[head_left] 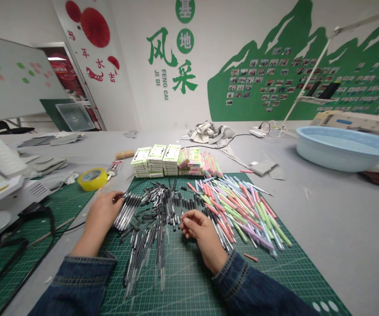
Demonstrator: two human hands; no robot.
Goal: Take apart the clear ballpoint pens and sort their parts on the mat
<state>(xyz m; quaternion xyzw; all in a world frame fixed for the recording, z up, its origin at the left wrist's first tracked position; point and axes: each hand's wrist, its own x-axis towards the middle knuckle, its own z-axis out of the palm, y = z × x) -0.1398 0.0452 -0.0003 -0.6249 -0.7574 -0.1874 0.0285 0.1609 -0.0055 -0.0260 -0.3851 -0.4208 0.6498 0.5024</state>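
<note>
My left hand [102, 210] rests on the green cutting mat [189, 281], its fingers closed on a black pen refill at the left edge of a heap of black refills [150, 219]. My right hand [201, 230] lies on the mat with fingers curled in a pinch beside small black pen parts; what it holds is too small to make out. To its right spreads a pile of pastel pen barrels [242, 206], pink, green, purple and blue. Both wrists wear denim sleeves.
Stacks of small green and pink boxes [173, 160] stand at the mat's far edge. A yellow tape roll [92, 179] lies at the left, near a white machine [1, 193]. A pale blue basin [344, 151] sits at the right. Grey cloth [209, 131] lies further back.
</note>
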